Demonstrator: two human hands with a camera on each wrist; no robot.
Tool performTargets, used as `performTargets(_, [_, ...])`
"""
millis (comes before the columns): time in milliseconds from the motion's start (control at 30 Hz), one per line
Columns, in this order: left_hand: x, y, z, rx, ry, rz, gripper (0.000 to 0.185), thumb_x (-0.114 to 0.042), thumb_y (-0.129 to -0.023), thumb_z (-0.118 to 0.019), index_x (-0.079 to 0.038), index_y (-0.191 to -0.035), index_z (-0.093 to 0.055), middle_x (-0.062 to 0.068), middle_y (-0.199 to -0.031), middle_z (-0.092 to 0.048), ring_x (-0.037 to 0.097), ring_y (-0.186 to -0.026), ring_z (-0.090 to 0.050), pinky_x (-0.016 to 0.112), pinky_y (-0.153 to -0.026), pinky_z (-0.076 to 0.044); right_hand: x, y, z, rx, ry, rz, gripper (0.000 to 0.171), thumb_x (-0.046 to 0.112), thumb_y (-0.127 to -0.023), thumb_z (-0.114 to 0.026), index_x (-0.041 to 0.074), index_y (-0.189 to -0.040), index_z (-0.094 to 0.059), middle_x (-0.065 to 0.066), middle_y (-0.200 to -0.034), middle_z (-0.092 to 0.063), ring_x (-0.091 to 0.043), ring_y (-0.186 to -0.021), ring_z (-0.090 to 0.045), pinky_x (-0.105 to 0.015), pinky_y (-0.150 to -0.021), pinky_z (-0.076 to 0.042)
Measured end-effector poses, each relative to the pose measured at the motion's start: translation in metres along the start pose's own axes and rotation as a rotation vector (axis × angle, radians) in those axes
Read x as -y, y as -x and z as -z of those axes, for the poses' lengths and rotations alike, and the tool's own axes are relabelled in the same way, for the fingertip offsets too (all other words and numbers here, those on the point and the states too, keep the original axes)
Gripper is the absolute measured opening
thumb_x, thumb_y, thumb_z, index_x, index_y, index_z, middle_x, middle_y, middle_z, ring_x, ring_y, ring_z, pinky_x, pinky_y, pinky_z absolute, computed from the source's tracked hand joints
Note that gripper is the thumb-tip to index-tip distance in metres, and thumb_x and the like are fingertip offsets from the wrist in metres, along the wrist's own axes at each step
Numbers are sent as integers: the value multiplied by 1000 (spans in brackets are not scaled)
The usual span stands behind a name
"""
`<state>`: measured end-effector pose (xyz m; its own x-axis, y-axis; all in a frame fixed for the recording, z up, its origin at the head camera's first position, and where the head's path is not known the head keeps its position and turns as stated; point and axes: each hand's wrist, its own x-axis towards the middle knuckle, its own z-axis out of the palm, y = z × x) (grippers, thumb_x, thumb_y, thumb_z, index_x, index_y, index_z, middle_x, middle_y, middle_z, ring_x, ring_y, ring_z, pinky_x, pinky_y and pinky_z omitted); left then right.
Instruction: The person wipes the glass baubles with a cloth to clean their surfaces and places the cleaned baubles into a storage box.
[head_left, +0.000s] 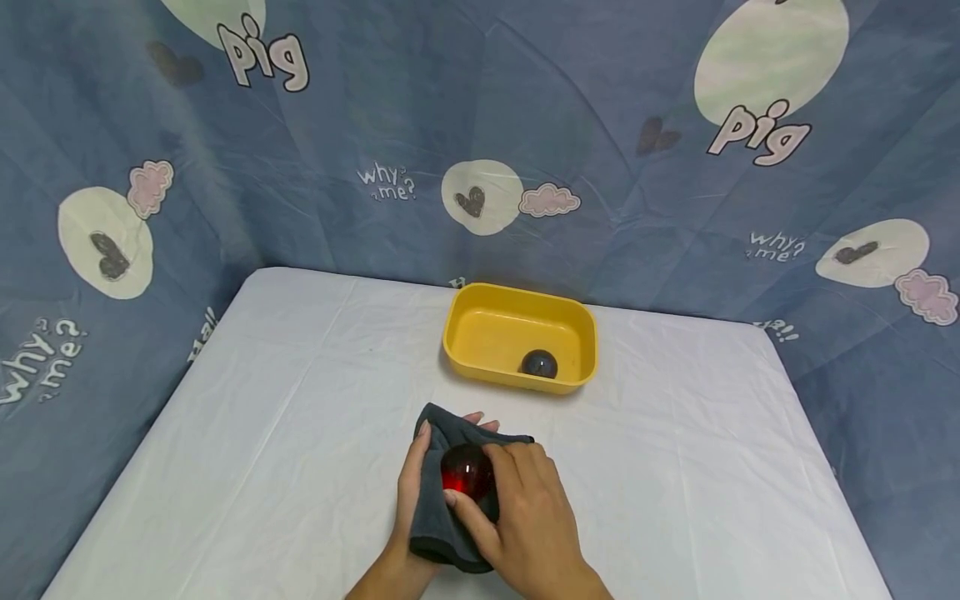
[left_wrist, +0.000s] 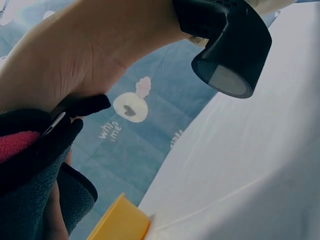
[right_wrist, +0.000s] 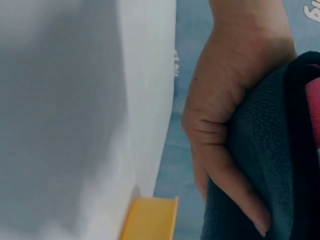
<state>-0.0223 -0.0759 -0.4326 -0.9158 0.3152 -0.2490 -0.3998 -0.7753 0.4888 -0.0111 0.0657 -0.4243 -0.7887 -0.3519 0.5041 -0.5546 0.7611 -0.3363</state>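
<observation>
— Hands first: what are mine doing?

— My left hand (head_left: pixel 411 492) lies under a dark grey fleece cloth (head_left: pixel 442 500), its fingers curled up round the cloth's left edge, so it grips the cloth. My right hand (head_left: pixel 525 521) sits on top with fingers bent over a shiny, translucent red ball (head_left: pixel 465 472), clasping it against the cloth.

— Where exactly is that ball?

— It nests in the cloth between my two hands, at the near middle of the table covered in white sheeting (head_left: pixel 262 433). Only its upper left face shows in the head view; my right fingers cover the rest. I cannot tell whether the bundle touches the table.

— What do the wrist views show?

— From the left wrist I see the cloth (left_wrist: pixel 35 195) bunched in my palm, with a red glimpse at its edge. From the right wrist I see my left hand (right_wrist: pixel 225 120) wrapped round the grey cloth (right_wrist: pixel 270 165).

— What else is on the table?

— A yellow rectangular plastic tub (head_left: pixel 480 333) stands just beyond my hands, apart from them. Inside it, near the front right corner, rests a dark bluish glossy ball (head_left: pixel 539 364). A blue cartoon-print curtain (head_left: pixel 375 108) hangs behind.
</observation>
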Motion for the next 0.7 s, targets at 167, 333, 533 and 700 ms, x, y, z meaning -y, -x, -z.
performTargets(167, [2,-2,1,12,3,-3,74,-68,-107,-24,-13,-157,-23,3,-149,-46,19,-135,-46,38,-115,-40,0,0,-2,-10,27,-43,56,58,-99,-66,3,-109,-71,-4,-95,-63,-21,-85,-51,-35,-75,-46])
performTargets(333, [2,-4,0,15,0,-21,73,-65,-108,-23,-13,-159,-21,3,-153,-43,19,-138,-44,38,-116,-38,-2,3,0,19,27,-57,62,57,-96,-70,2,-126,-67,-6,-107,-66,-22,-94,-55,-39,-81,-48])
performTargets(533, [1,-5,0,8,4,-36,76,-66,-108,-24,-11,-159,-19,3,-154,-44,20,-141,-42,40,-117,-37,-5,7,5,70,5,34,83,43,-89,-84,11,-155,-47,-13,-132,-59,-26,-113,-60,-46,-90,-55])
performTargets(700, [2,-4,-1,-15,36,-31,68,-66,-108,-28,-13,-150,-30,3,-148,-51,19,-136,-47,38,-115,-39,-5,4,6,86,-23,101,68,33,-87,-88,9,-144,-58,-15,-132,-59,-26,-117,-60,-47,-91,-55])
